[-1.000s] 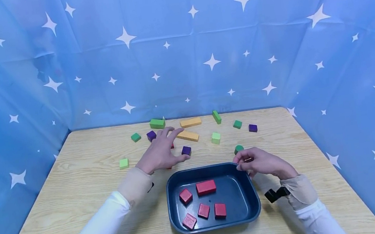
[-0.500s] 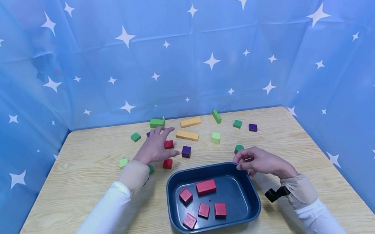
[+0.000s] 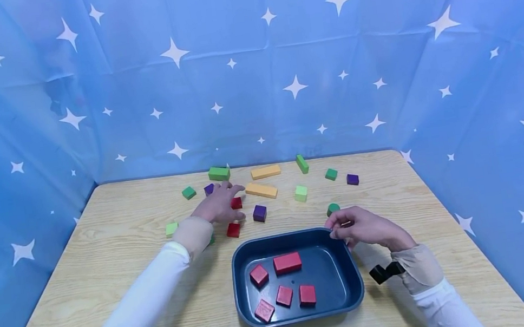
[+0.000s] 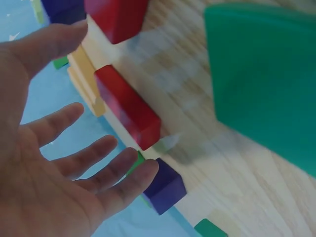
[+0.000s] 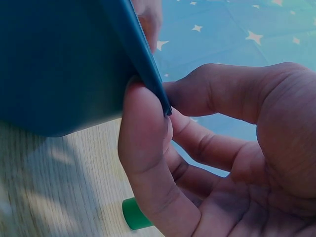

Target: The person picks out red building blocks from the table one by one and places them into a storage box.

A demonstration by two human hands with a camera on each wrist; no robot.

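My left hand (image 3: 217, 204) is held over the blocks at the left of the table, fingers spread and nothing between them. Just beyond its palm in the left wrist view lies a long red block (image 4: 128, 107); a second red block (image 4: 118, 19) is near the thumb tip. The fingertips overlap a purple block (image 4: 167, 188) in that view. With thumb and fingers, my right hand (image 3: 370, 229) pinches the rim of a dark blue tray (image 5: 64, 64) at its far right corner. Several red blocks (image 3: 287, 263) lie inside the tray.
A green block (image 4: 261, 89) looms close to the left wrist camera. Two orange bars (image 3: 266, 172), light green blocks (image 3: 301, 193) and purple blocks (image 3: 260, 213) are scattered behind the tray. A green cylinder (image 3: 333, 209) stands by the right hand. A starred blue curtain (image 3: 251, 77) encloses the table.
My left hand has moved left and drawn back a little from the orange bar, uncovering two red blocks, and its fingers now hover by the farther one. The right hand stays on the tray rim.
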